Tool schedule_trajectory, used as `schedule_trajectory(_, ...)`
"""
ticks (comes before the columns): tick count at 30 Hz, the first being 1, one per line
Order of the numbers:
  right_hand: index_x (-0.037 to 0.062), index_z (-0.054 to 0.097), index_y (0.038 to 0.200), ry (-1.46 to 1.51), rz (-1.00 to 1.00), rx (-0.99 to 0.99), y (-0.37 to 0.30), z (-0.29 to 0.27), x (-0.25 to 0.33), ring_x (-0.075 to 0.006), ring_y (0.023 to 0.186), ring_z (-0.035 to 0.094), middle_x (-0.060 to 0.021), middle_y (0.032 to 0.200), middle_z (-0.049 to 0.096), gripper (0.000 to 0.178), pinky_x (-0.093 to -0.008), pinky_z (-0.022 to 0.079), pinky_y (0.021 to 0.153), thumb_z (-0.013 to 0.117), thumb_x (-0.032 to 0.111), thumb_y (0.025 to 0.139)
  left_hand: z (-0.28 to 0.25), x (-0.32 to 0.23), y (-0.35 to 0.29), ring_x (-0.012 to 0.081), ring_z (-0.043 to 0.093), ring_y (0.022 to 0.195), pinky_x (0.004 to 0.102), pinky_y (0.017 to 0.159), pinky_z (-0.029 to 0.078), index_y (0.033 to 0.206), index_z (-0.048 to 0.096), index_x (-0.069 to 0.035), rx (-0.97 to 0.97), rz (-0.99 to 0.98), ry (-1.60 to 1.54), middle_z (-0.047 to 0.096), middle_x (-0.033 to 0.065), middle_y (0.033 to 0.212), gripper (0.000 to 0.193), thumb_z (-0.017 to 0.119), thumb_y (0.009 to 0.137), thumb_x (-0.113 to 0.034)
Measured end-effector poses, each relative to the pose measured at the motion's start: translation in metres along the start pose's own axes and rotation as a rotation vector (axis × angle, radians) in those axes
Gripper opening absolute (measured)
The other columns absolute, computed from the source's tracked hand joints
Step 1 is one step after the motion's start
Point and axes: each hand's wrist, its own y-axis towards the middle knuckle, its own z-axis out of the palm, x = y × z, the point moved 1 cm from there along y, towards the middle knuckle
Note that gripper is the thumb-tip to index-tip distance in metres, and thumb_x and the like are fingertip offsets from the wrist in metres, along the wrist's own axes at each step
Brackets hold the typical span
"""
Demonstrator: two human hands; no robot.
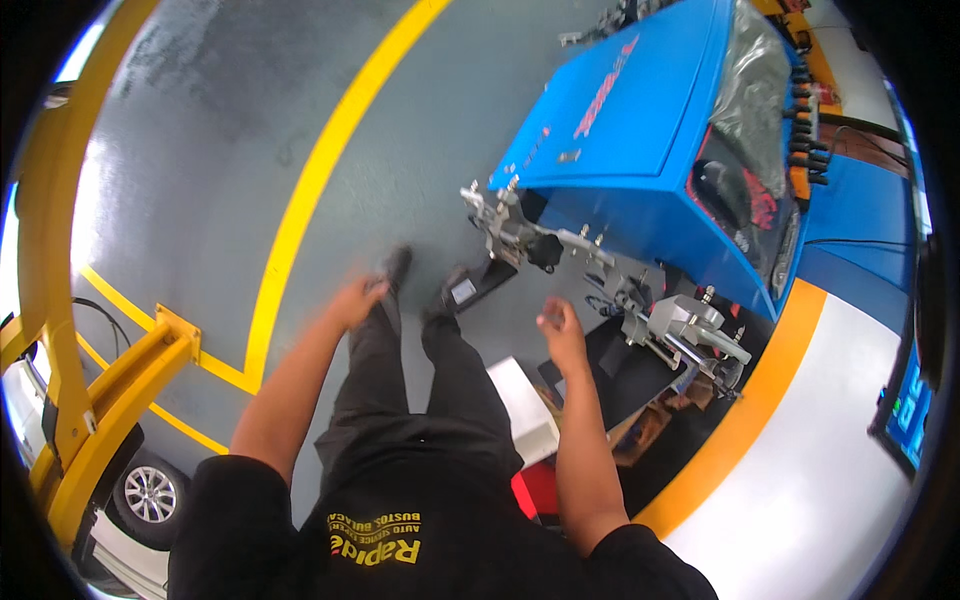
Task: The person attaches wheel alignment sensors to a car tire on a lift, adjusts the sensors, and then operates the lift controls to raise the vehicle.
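Loosely bent fingers are shown on the right hand [562, 325], with nothing seen grasped; the left hand [360, 298] is blurred, yet its fingers look unclenched and nothing can be made out in it. Ahead and to the right of both hands, a large blue box-shaped metal cabinet [610, 100] is set. Along its lower side, two silver-grey, many-armed metal clamps are seen: the far clamp [505, 225] by the cabinet's left corner, and the near clamp [690, 320] farther right and closer to the body. Their line is slanted from far left to near right. The layout is judged to turn on the right hand, which is placed short of this line, between the two clamps; both are nearer to it than to the left hand, which is held over the legs. Contact is not seen. Below the right hand, beside its forearm, a white rectangular box [522, 400] is placed. Smallest, a rounded black knob [543, 253] is found at the far clamp's right end, just ahead of the right hand.
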Motion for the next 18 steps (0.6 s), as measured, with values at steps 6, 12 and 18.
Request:
schedule_trajectory(6, 0.0002, 0.056, 0.125, -0.096, 0.036, 0.541, -0.059, 0.056, 0.016, -0.0222, 0.105, 0.061, -0.0128, 0.117, 0.064, 0.04, -0.0352, 0.049, 0.091, 0.067, 0.015, 0.09, -0.004, 0.243, -0.248, 0.0367, 0.062, 0.109, 0.0446, 0.095, 0.047, 0.117, 0.065, 0.001, -0.263, -0.545, -0.029, 0.068, 0.0215, 0.111, 0.054, 0.056, 0.091, -0.045)
schedule_trajectory(12, 0.0038, 0.059, 0.123, -0.686, -0.057, 0.871, -0.07, 0.116, -0.017, -0.0208, 0.081, 0.067, -0.0128, 0.102, 0.069, 0.039, -0.0339, 0.052, 0.068, 0.068, 0.016, 0.087, 0.078, 0.323, -0.439, 0.0309, 0.069, 0.078, 0.0427, 0.072, 0.055, 0.11, 0.068, -0.004, -0.783, -0.669, -0.758, 0.073, 0.0124, 0.097, 0.041, 0.056, 0.09, -0.038)
schedule_trajectory(18, 0.0032, 0.059, 0.12, -0.514, 0.005, 0.744, -0.135, 0.166, 0.096, -0.022, 0.08, 0.068, -0.0123, 0.099, 0.069, 0.036, -0.034, 0.051, 0.062, 0.067, 0.017, 0.088, 0.242, 0.373, -0.473, 0.0251, 0.069, 0.087, 0.0428, 0.075, 0.057, 0.121, 0.062, -0.005, -0.433, -0.516, -1.043, 0.071, 0.0128, 0.106, 0.043, 0.059, 0.094, -0.038)
